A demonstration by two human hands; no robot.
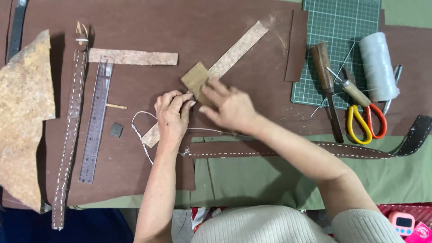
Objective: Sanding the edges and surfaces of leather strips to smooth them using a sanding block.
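Hands: left hand (172, 116) pins one long pale mottled leather strip (237, 50); right hand (229, 107) pinches one small tan leather square (195, 79) onto it; two stitched brown straps (69, 135) nearby

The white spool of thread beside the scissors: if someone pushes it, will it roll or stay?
The white spool of thread lies on its side on the cutting mat, so it would probably roll sideways if nudged. It looks fully wound, so likely fairly heavy and firm. The scissors and awl nearby might stop it.

A green-covered table (252, 180) carries a brown leather sheet (148, 27); a cutting mat (333, 27).
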